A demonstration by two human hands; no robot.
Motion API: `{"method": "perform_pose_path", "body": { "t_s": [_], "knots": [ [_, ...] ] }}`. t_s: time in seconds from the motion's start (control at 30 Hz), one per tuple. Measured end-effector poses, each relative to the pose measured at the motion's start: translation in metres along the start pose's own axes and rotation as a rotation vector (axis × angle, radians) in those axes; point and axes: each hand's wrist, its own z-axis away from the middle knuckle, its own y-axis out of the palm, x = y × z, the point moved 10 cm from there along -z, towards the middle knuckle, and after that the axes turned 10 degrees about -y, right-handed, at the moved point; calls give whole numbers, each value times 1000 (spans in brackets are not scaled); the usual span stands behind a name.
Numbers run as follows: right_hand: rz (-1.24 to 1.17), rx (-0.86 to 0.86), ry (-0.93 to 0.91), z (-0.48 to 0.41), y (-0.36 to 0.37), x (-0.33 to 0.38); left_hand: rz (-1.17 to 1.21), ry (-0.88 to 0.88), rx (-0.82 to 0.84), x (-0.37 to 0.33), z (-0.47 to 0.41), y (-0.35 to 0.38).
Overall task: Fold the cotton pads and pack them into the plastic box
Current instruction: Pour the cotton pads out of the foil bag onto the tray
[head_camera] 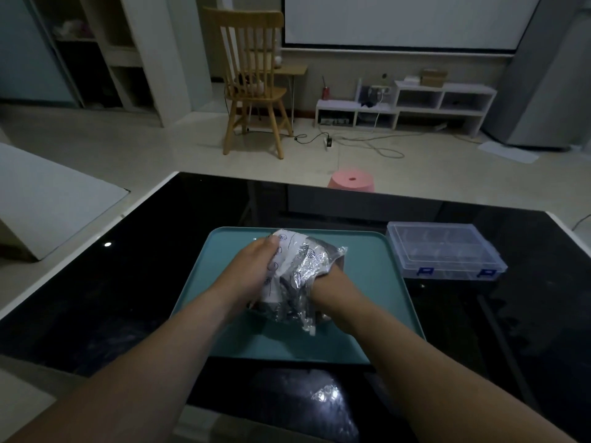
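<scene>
Both hands are over a teal tray (367, 282) that lies on a glossy black table (128, 282). Between them they hold a crumpled clear plastic bag (300, 270) just above the middle of the tray. The left hand (252, 266) grips the bag's left side, with its fingers (271, 243) curled round the upper edge of a white printed panel. The right hand (331, 281) meets the bag from the right. Its wrist is in view, but the hand beyond it is covered by the film, so the state of its fingers cannot be told. The white panel carries small blue round symbols and line drawings, and no word or brand on it is legible. The rest of the bag shows grey and silver with glare, and its contents cannot be made out. The plastic box (444, 251) stands on the table just beside the tray's right edge, apart from both hands. It is transparent, its lid is down, and inner dividers show through the lid. Two blue latches (425, 271) sit on its near wall, and any marking on them is too small to read. Beyond the table's far edge a pink stool (351, 182) stands on the pale floor, with a wooden chair (252, 81) further back and a low white shelf unit (406, 107) against the wall.
</scene>
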Motion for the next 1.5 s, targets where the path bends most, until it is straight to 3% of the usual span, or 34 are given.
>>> {"method": "perform_pose_path", "body": {
  "t_s": [0.17,0.4,0.53,0.73,0.87,1.13,1.3,1.5],
  "knots": [
    [55,-140,-77,-2,-13,10,-45,49,-257,2,-5,-26],
    [-175,-262,-107,5,-47,7,-192,78,-503,-2,-5,-77],
    [-221,-232,-85,10,-66,-1,-276,106,-535,-10,-4,-89],
    [190,-162,-46,19,-83,-6,-336,161,-590,-29,5,-104],
    [293,-45,21,17,-76,-9,-388,201,-582,-40,7,-96],
    [731,-113,57,22,-96,11,-397,216,-611,-45,12,-104],
    [667,-97,87,29,-98,-4,-398,205,-606,-44,13,-101],
    [573,-192,-92,33,-97,20,-415,233,-607,-53,17,-91]
  ]
}}
